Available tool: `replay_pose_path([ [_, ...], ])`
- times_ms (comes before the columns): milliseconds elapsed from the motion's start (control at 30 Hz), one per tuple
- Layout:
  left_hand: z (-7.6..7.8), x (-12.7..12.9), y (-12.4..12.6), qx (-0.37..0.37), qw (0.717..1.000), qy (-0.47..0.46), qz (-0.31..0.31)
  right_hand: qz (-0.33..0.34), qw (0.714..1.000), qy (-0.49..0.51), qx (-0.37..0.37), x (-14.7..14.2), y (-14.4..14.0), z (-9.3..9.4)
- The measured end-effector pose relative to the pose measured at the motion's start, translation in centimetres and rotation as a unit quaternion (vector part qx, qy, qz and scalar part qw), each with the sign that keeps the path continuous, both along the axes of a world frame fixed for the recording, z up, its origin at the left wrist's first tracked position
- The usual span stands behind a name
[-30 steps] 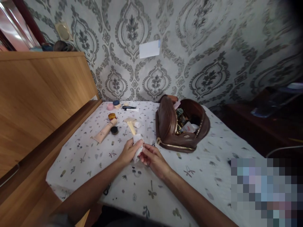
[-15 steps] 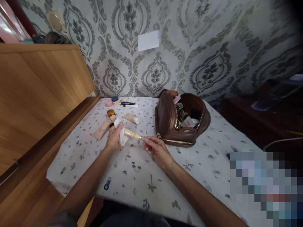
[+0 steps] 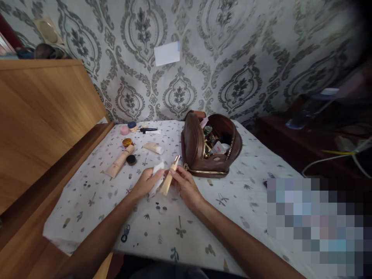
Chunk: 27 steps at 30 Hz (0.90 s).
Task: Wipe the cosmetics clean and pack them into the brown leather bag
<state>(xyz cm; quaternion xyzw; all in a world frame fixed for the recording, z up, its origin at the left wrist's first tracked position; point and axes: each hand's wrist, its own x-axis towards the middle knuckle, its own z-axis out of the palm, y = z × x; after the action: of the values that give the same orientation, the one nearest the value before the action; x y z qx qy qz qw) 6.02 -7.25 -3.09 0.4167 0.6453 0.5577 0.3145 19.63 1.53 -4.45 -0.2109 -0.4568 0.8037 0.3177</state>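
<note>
My right hand (image 3: pixel 185 187) holds a slim beige cosmetic tube (image 3: pixel 170 176) with a silver tip, tilted up toward the bag. My left hand (image 3: pixel 147 184) grips a crumpled white tissue (image 3: pixel 157 173) pressed against the lower end of that tube. Both hands meet over the middle of the white patterned tablecloth (image 3: pixel 186 221), just in front of an open brown leather cosmetic bag (image 3: pixel 200 149).
Left of the hands lie a long beige tube (image 3: pixel 118 162), a black round pot (image 3: pixel 131 159), a gold-lidded jar (image 3: pixel 127 142), a short cream tube (image 3: pixel 153 147), small pink and blue jars (image 3: pixel 129 128) and a black pencil (image 3: pixel 148 130). A wooden headboard (image 3: pixel 43 116) stands at left, dark furniture (image 3: pixel 305 135) at right.
My hands drew back toward me and came together again. The beige tube turned from lying sideways between them to pointing up toward the bag. The view shifted right.
</note>
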Motion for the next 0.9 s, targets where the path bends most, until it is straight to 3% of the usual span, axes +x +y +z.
replay_pose_path([
  [167, 0.0, -0.5, 0.2, 0.036, 0.994, -0.049, 0.089, 0.093, 0.995, -0.038, -0.006, 0.4, -0.2, 0.4],
  [333, 0.6, -1.1, -0.2, 0.061, 0.994, -0.079, 0.033, 0.146, 0.984, -0.099, 0.034, 0.5, -0.5, 0.6],
  [533, 0.9, -2.1, -0.3, 0.039, 0.999, -0.034, 0.001, 0.143, 0.976, -0.119, 0.110, 0.4, -0.3, 0.3],
  [733, 0.9, -2.4, -0.4, 0.018, 0.997, 0.073, -0.014, 0.130, 0.955, -0.144, 0.226, 0.2, 0.3, -0.4],
  [900, 1.1, -2.1, -0.3, 0.030, 0.983, 0.181, 0.022, 0.064, 0.937, -0.141, 0.313, 0.6, 0.4, 0.1],
])
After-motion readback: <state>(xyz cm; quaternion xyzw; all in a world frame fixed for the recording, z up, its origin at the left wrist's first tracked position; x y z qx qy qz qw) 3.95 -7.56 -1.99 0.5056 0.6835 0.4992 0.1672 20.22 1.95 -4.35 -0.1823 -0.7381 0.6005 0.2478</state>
